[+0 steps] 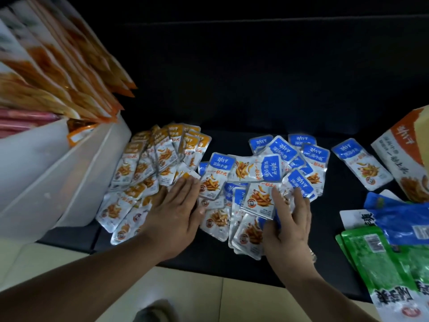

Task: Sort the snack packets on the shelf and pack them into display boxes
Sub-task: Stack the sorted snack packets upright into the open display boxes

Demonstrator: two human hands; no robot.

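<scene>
Head view: the blue-topped packets (255, 169) heaped near the front edge of the shelf (255, 101) look light, crinkly and slick to me, so I'd pinch them by the sealed borders. My right hand (287, 219) grips a few of them, thumb on top. My left hand (174, 212) lies flat, fingers straight, on the yellow-topped packets (148, 159) towards the left edge, and a display box (399, 154) sits further back at the right edge.

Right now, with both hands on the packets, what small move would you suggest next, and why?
Probably draw the right hand toward you, raking the blue-topped packets into one stack. They lie fanned and overlapping, while the left hand rests flat at the orange-topped packets.
</scene>
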